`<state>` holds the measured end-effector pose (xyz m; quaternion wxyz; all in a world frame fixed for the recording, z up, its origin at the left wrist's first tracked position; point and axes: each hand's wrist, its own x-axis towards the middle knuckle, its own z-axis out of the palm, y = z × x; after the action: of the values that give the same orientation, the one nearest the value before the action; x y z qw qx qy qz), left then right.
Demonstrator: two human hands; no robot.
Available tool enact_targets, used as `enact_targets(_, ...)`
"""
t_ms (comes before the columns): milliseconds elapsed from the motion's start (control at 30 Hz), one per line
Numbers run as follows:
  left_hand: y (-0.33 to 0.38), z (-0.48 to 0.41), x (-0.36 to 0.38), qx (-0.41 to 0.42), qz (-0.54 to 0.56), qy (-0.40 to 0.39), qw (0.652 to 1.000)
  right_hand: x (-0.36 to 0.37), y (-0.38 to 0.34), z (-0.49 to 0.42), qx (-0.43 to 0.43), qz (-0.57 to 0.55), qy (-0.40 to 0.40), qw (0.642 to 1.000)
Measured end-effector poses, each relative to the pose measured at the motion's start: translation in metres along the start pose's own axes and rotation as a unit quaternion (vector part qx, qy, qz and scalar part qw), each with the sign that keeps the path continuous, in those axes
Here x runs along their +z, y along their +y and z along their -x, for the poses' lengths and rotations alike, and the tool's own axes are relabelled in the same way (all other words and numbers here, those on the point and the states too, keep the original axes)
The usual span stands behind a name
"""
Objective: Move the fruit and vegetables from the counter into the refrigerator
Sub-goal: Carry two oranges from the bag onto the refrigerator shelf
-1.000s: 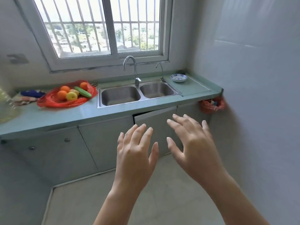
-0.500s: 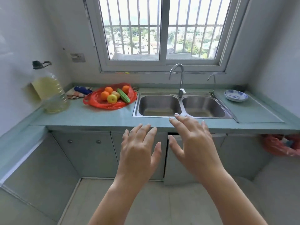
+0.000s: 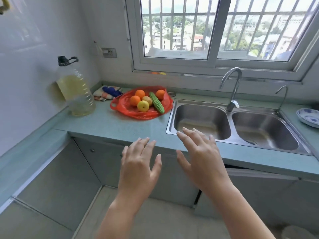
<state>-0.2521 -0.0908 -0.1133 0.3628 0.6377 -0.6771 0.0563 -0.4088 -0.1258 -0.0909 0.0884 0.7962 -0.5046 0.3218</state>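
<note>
A red plastic bag point(image 3: 138, 113) lies spread on the green counter point(image 3: 107, 123), left of the sink. On it sit three oranges point(image 3: 135, 100), a yellow apple point(image 3: 143, 105), a paler fruit point(image 3: 147, 99) behind it and a green bitter gourd point(image 3: 156, 102). My left hand point(image 3: 139, 165) hovers in front of the counter's edge, fingers spread, holding nothing. My right hand point(image 3: 201, 156) floats beside it, over the front rim of the sink, also spread and empty. No refrigerator shows in this view.
A double steel sink point(image 3: 229, 125) with two taps point(image 3: 232, 87) fills the counter's right half. A large oil bottle point(image 3: 76, 90) stands at the left wall, cloths point(image 3: 107, 93) behind it. A blue-patterned bowl point(image 3: 309, 116) sits far right. Cabinet doors point(image 3: 96, 163) run below.
The view has swung left and moved closer to the counter. The fruit bag now lies nearer and more central. Both hands stay open and raised, now reaching the counter's front edge.
</note>
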Motion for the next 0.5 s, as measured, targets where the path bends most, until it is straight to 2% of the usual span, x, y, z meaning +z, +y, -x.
enact_targets(333,-0.130,-0.117,0.036,-0.053,0.016,-0.005,0.998,0.123,-0.040,-0.148,-0.025,-0.028,-0.027,0.999)
enact_targets(500,-0.184,-0.161,0.057,-0.064,0.017,-0.018,0.998,0.172,-0.039,-0.193,-0.016,-0.028,-0.041,0.999)
